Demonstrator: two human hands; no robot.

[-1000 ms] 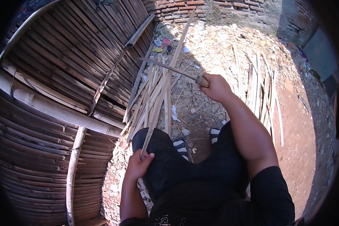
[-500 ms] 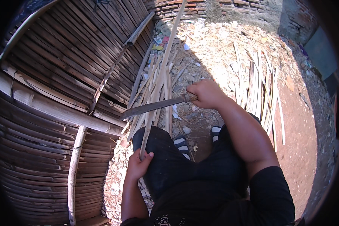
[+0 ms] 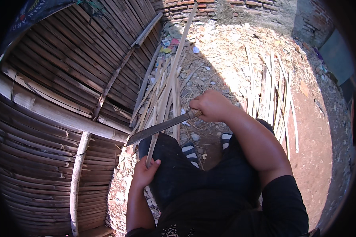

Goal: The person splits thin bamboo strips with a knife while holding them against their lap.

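Observation:
My left hand (image 3: 146,172) is closed round the near end of a long, pale bamboo strip (image 3: 180,51), by my left thigh. The strip slants up and away from me toward the brick wall. In my right hand (image 3: 213,106) is the wooden handle of a machete, held in front of my knees. The machete's long dark blade (image 3: 158,128) points left and lies across the strip, a little beyond my left hand. Whether the edge touches the strip or bites into it, I cannot tell.
Beneath the held strip lies a pile of split bamboo strips (image 3: 175,98). Another bundle of strips (image 3: 269,89) lies on the ground to the right. A bamboo slat wall (image 3: 79,55) rises on the left, a brick wall (image 3: 249,8) at the back. Shavings and litter cover the far ground.
My right hand has come slightly nearer and to the left, bringing the machete blade closer to my left hand along the strip. My left hand has barely moved.

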